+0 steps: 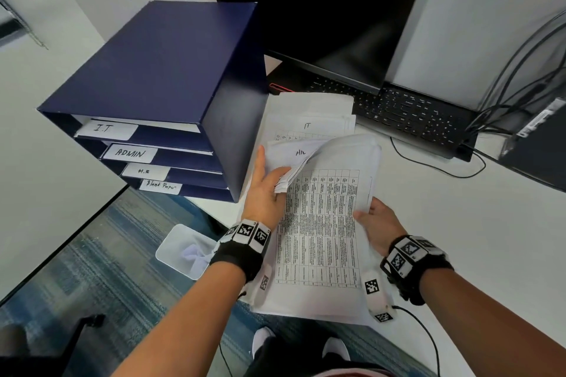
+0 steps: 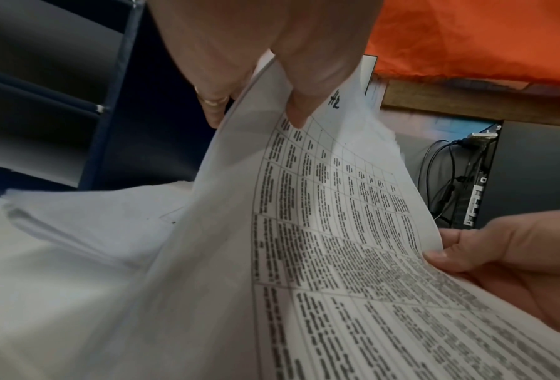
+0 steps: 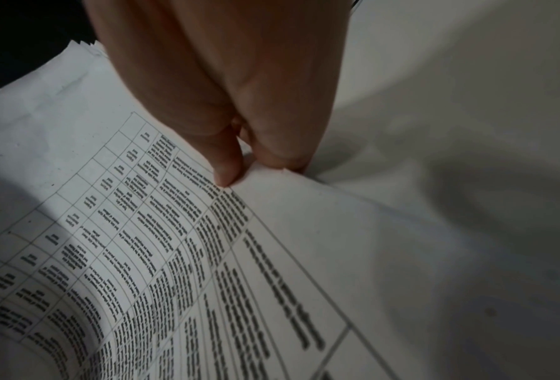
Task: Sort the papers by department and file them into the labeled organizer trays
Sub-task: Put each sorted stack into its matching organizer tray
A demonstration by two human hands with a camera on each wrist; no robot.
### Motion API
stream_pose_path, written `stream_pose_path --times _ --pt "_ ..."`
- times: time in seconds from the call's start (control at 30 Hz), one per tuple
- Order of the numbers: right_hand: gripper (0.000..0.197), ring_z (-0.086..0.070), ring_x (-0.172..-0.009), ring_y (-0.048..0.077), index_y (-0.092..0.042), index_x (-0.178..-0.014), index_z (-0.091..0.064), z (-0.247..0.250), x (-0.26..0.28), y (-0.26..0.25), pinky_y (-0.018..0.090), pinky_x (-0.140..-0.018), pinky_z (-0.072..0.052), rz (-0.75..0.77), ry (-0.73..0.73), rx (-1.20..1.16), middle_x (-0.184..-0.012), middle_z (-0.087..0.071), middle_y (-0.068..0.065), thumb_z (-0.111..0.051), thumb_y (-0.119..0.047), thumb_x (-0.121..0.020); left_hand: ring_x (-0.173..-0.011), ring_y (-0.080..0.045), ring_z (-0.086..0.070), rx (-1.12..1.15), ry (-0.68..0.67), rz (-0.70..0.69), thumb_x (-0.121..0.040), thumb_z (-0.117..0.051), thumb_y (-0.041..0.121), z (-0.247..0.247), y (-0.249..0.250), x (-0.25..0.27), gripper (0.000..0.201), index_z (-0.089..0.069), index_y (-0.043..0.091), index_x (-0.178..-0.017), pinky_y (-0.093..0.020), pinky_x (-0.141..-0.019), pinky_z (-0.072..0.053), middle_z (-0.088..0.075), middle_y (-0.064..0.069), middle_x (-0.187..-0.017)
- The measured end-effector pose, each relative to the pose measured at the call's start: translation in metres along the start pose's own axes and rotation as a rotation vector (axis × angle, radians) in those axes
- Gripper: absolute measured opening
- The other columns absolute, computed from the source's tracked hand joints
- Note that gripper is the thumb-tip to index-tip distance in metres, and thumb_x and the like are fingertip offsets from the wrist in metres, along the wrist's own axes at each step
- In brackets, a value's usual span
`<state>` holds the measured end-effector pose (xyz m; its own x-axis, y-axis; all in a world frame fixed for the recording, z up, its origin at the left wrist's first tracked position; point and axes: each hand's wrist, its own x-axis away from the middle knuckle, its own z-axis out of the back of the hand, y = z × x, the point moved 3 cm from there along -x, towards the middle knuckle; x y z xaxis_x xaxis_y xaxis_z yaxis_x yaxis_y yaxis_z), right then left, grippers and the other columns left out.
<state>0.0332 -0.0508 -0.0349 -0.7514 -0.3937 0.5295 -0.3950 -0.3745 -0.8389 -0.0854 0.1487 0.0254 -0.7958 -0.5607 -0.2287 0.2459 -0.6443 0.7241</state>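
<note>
Right hand: at the near right edge of the white printed sheets, thumb on top and fingers under, pinching that edge; the right wrist view shows thumb and fingertip closed on the paper's border.
Left hand: on the left side of the same stack, thumb pressed on the top sheet and fingers behind it, gripping a thick wad of pages bent up and over.
White printed sheets: a sheaf covered in a black-ruled table of small text, lying on the white surface between the two hands, its near end overhanging the surface's edge.
Sheet marked "HR": white page with handwritten letters, folded under the lifted wad, just beyond the left hand.
Sheet marked "IT": white page with a handwritten heading, flat on the surface farther back, partly under the HR page.
Dark blue cardboard organizer: left of the papers, four stacked trays with white handwritten labels reading I.T, ADMIN, H.R and Blank Paper from top to bottom; white sheets show in the upper trays.
Black keyboard: far right of the papers.
Black monitor: standing behind the keyboard.
</note>
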Motion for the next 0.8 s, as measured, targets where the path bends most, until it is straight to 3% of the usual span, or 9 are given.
stream_pose_path --times 0.17,0.23,0.3,0.37,0.4,0.5,0.57,0.7,0.8 --pt "0.030 -0.062 -0.086 0.008 -0.007 -0.122 -0.056 0.001 -0.001 0.002 0.014 -0.063 -0.045 -0.009 0.006 -0.018 -0.115 -0.065 0.005 -0.052 0.000 -0.093 -0.122 -0.001 -0.034 -0.013 -0.003 -0.024 -0.086 -0.059 0.001 -0.004 -0.002 0.001 0.036 -0.063 0.013 -0.120 0.009 -0.091 -0.023 -0.005 -0.001 -0.158" --pt "0.029 -0.060 -0.084 0.003 -0.010 -0.121 -0.057 0.000 -0.001 0.002 0.012 -0.061 -0.043 -0.006 -0.002 -0.005 -0.110 -0.064 0.001 -0.052 -0.001 -0.094 -0.127 -0.005 -0.033 -0.019 0.015 -0.049 -0.084 -0.060 0.000 -0.005 -0.002 0.001 0.037 -0.064 0.013 -0.118 -0.009 -0.102 -0.030 -0.017 -0.004 -0.156" --pt "0.030 -0.061 -0.086 0.005 -0.010 -0.122 -0.057 0.001 -0.003 0.003 0.013 -0.062 -0.043 -0.003 0.000 -0.003 -0.110 -0.065 0.002 -0.053 -0.002 -0.094 -0.134 -0.023 -0.037 -0.027 0.014 -0.056 -0.081 -0.062 -0.003 -0.007 -0.005 0.000 0.038 -0.066 0.012 -0.115 -0.037 -0.111 -0.033 -0.036 -0.012 -0.148" --pt "0.031 -0.062 -0.089 0.010 -0.009 -0.122 -0.057 0.002 -0.005 0.004 0.016 -0.067 -0.045 -0.005 0.007 -0.012 -0.112 -0.066 0.004 -0.053 -0.001 -0.093 -0.129 -0.034 -0.045 -0.037 -0.011 -0.085 -0.075 -0.063 -0.008 -0.008 -0.006 0.001 0.042 -0.067 0.013 -0.112 -0.053 -0.110 -0.030 -0.054 -0.013 -0.132" --pt "0.031 -0.062 -0.092 0.013 -0.009 -0.122 -0.057 0.002 -0.005 0.005 0.019 -0.072 -0.047 -0.002 0.008 -0.016 -0.112 -0.066 0.005 -0.054 0.000 -0.093 -0.120 -0.034 -0.052 -0.021 -0.024 -0.123 -0.073 -0.064 -0.009 -0.007 -0.005 0.002 0.043 -0.069 0.013 -0.109 -0.057 -0.105 -0.036 -0.062 -0.011 -0.121" --pt "0.030 -0.063 -0.100 0.020 -0.009 -0.119 -0.059 0.001 -0.008 0.007 0.028 -0.085 -0.048 0.002 0.014 -0.044 -0.115 -0.067 0.009 -0.054 0.002 -0.091 -0.083 -0.022 -0.057 0.033 -0.076 -0.221 -0.070 -0.067 -0.010 -0.006 -0.002 0.005 0.036 -0.072 0.010 -0.100 -0.049 -0.076 -0.052 -0.067 -0.006 -0.090" --pt "0.029 -0.063 -0.099 0.022 -0.009 -0.117 -0.059 0.001 -0.010 0.009 0.030 -0.086 -0.048 -0.002 0.011 -0.067 -0.114 -0.067 0.011 -0.054 0.003 -0.091 -0.077 -0.021 -0.057 0.049 -0.102 -0.234 -0.068 -0.066 -0.011 -0.007 -0.002 0.005 0.036 -0.073 0.009 -0.097 -0.048 -0.075 -0.052 -0.066 -0.007 -0.084" --pt "0.032 -0.064 -0.102 0.021 -0.012 -0.118 -0.059 0.001 -0.014 0.012 0.034 -0.093 -0.048 0.010 -0.001 -0.081 -0.114 -0.067 0.009 -0.055 0.004 -0.091 -0.095 -0.025 -0.058 0.100 -0.085 -0.168 -0.075 -0.065 -0.007 -0.008 -0.001 0.003 0.036 -0.070 0.010 -0.106 -0.046 -0.086 -0.052 -0.059 -0.004 -0.104" --pt "0.032 -0.064 -0.098 0.014 -0.016 -0.112 -0.062 0.001 -0.014 0.012 0.032 -0.092 -0.047 0.004 -0.013 -0.105 -0.110 -0.068 0.003 -0.053 0.005 -0.091 -0.118 -0.008 -0.042 0.208 0.057 0.069 -0.080 -0.068 0.005 -0.002 -0.006 -0.001 0.060 -0.043 0.012 -0.133 -0.023 -0.107 -0.035 -0.041 0.000 -0.131"
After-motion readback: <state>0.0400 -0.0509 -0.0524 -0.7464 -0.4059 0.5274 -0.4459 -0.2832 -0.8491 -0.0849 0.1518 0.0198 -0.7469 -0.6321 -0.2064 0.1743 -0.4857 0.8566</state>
